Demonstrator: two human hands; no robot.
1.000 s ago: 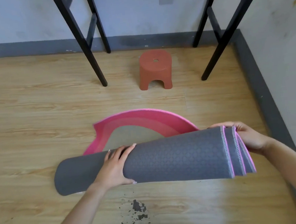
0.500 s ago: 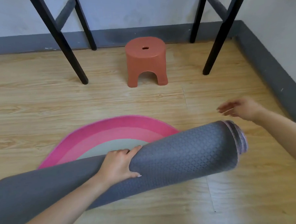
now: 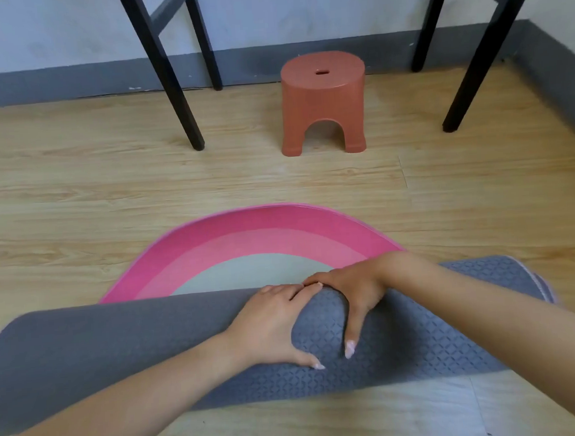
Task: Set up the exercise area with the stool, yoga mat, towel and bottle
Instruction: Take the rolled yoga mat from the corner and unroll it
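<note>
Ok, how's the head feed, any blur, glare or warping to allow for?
Head view: left hand, right hand and the texture of the yoga mat are sharp, no motion blur; head view light soft and even, only a pale sheen on the floor near the roll; head view wide-angle warp splays the black table legs outward.

Grey-backed yoga mat (image 3: pixel 101 350) lies part-rolled on the floor (image 3: pixel 74 198), pink rounded end flat; terracotta stool (image 3: pixel 322 99) upright beyond, seemingly plastic.
</note>
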